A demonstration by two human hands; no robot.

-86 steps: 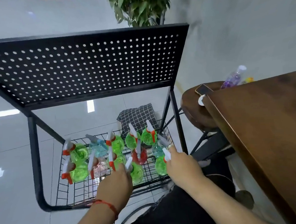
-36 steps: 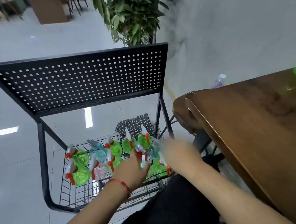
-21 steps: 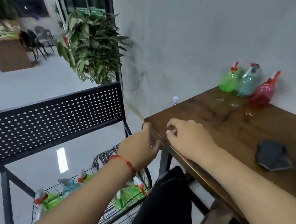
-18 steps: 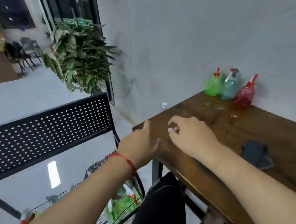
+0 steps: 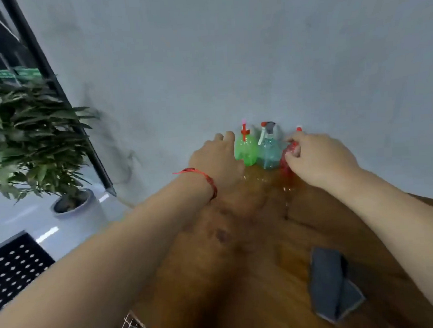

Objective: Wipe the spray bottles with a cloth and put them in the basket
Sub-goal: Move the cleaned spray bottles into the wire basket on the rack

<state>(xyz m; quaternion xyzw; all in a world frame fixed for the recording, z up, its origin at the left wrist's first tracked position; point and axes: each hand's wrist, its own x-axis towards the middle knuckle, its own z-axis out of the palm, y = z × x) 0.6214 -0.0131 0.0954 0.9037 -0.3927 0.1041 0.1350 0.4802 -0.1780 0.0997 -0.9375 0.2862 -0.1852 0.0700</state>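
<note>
Three spray bottles stand upright in a row at the far edge of the wooden surface (image 5: 242,263), against the grey wall (image 5: 254,60): a green spray bottle (image 5: 246,150), a blue spray bottle (image 5: 269,151) and a red spray bottle (image 5: 286,163), each touching or just beside its neighbour. The right hand (image 5: 319,157) curls its fingers round the red one's upper body, its grip closed on it. The left hand (image 5: 216,161) sits just beside the green one, its grip loosely open and holding nothing; contact cannot be told. A folded grey cloth (image 5: 330,281) lies on the surface nearer the person, well apart from the bottles. A potted plant (image 5: 32,149) stands on the floor at left.
</note>
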